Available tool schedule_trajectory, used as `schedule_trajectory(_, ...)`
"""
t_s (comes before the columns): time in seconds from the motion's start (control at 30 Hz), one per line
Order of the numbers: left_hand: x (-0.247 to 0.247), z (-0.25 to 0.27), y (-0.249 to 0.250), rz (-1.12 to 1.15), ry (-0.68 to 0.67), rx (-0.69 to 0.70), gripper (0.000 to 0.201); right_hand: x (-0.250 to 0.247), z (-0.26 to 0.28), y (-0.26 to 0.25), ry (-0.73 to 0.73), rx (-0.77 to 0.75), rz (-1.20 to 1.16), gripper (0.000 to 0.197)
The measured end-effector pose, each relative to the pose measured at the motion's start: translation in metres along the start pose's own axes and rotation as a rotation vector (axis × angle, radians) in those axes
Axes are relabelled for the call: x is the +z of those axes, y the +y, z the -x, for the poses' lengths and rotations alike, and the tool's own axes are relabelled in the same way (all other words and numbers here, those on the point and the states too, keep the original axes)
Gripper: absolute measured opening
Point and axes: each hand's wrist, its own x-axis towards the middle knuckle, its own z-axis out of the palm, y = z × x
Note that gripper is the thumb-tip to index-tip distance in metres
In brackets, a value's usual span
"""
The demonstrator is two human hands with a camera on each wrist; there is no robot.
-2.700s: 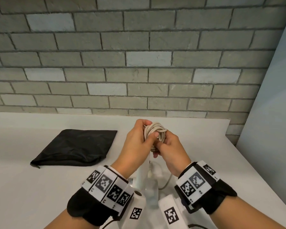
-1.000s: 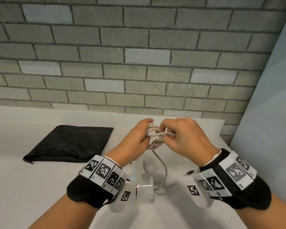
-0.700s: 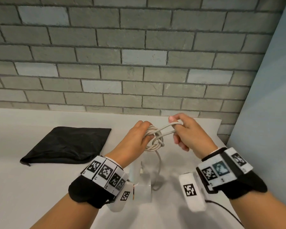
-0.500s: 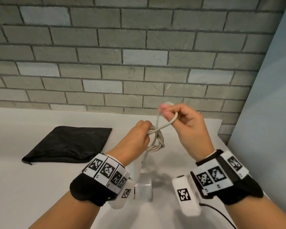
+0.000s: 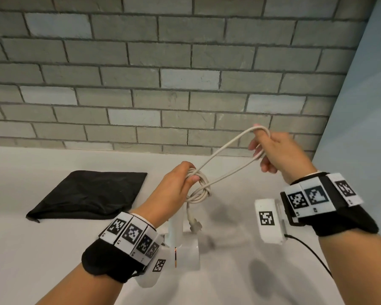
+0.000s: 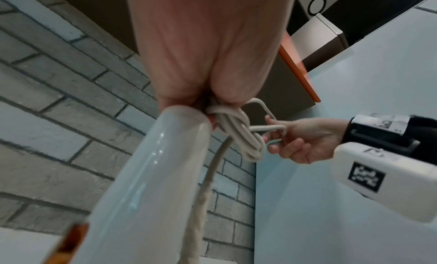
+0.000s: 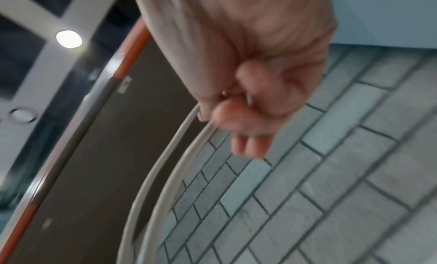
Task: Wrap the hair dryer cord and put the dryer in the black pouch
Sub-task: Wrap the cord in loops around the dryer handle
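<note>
A pale, smooth counter (image 5: 53, 249) fills the lower half of the head view, matte and faintly shadowed, running back to a wall (image 5: 163, 73) of grey bricks with rough faces and dark joints; a few bricks are lighter, almost bluish. At the right edge of the frame a flat, pale blue panel (image 5: 365, 106) stands at an angle to the bricks. On the counter at middle left lies the black pouch (image 5: 86, 194), flat and softly creased, its cloth dull. Near the bottom centre the white hair dryer (image 5: 185, 245) shows glossy plastic with a thin orange ring; whether it rests on the counter or hangs just above it I cannot tell. Its handle reaches up into the left hand (image 5: 174, 190), whose fingers curl round a small bundle of the cream cord (image 5: 227, 159), round and rubbery, looped several times. The plug (image 5: 195, 226) dangles below that bundle, just beside the dryer's handle. From the bundle a long doubled loop of cord stretches up and to the right, taut, to the right hand (image 5: 277, 155), which is raised in the middle right of the frame; the loop's bend passes over its forefinger and the other fingers curl loosely under. Both wrists carry black bands (image 5: 106, 260) with white checkered marker tiles. The left wrist view shows the dryer's shiny handle and the coiled cord pressed against the palm.
</note>
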Motion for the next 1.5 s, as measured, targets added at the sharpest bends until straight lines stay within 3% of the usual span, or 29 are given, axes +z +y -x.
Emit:
schedule_trajectory(0.1, 0.004, 0.0, -0.003, 0.014, 0.053, 0.004, 0.016, 0.003, 0.002, 0.009, -0.217, 0.194, -0.509, 0.042)
schedule_trajectory(0.17, 0.007, -0.001, -0.004, 0.022, 0.08, 0.004, 0.016, 0.004, 0.003, 0.01, -0.23, 0.14, -0.846, 0.027)
schedule_trajectory(0.23, 0.009, -0.002, -0.006, 0.036, 0.108, 0.007, 0.02, 0.009, 0.006, 0.011, -0.173, -0.014, -1.03, 0.016)
schedule_trajectory(0.3, 0.011, -0.002, -0.005, 0.048, 0.132, 0.013, 0.023, 0.02, 0.011, 0.014, -0.164, -0.113, -0.978, 0.04)
schedule_trajectory(0.37, 0.013, -0.001, -0.005, 0.054, 0.154, 0.02, 0.024, 0.039, 0.021, 0.018, -0.203, -0.087, -0.708, 0.049)
schedule_trajectory(0.47, 0.015, -0.002, -0.005, 0.041, 0.167, 0.028, 0.023, 0.069, 0.036, 0.02, -0.316, -0.039, -0.568, 0.031)
schedule_trajectory(0.6, 0.016, -0.002, -0.006, 0.027, 0.151, 0.027, 0.024, 0.081, 0.037, 0.014, -0.287, -0.102, -0.471, 0.015)
schedule_trajectory(0.73, 0.015, -0.001, -0.006, 0.023, 0.149, -0.001, 0.027, 0.062, 0.033, -0.011, -0.231, -0.176, -0.744, 0.015)
schedule_trajectory(0.83, 0.015, -0.001, -0.003, 0.007, 0.146, 0.004, 0.031, 0.033, 0.025, -0.031, -0.139, -0.34, -1.021, 0.019)
schedule_trajectory(0.93, 0.015, -0.002, 0.002, 0.016, 0.131, -0.001, 0.025, 0.026, 0.023, -0.042, 0.0, -0.528, -1.021, 0.017)
schedule_trajectory(1.0, 0.015, -0.002, 0.004, 0.007, 0.126, 0.005, 0.024, 0.027, 0.025, -0.046, 0.058, -0.577, -0.983, 0.016)
schedule_trajectory(1.13, 0.012, -0.001, 0.005, -0.013, 0.126, 0.024, 0.024, 0.012, 0.021, -0.051, -0.002, -0.486, -1.098, 0.03)
schedule_trajectory(1.27, 0.012, -0.002, 0.007, -0.017, 0.126, 0.013, 0.028, 0.007, 0.022, -0.048, -0.012, -0.437, -1.026, 0.04)
schedule_trajectory(1.4, 0.013, -0.004, 0.004, -0.022, 0.136, 0.011, 0.032, -0.006, 0.033, -0.056, -0.178, -0.528, -1.03, 0.042)
schedule_trajectory(1.5, 0.013, -0.006, 0.0, -0.01, 0.155, -0.006, 0.031, -0.019, 0.039, -0.062, -0.239, -0.596, -0.898, 0.042)
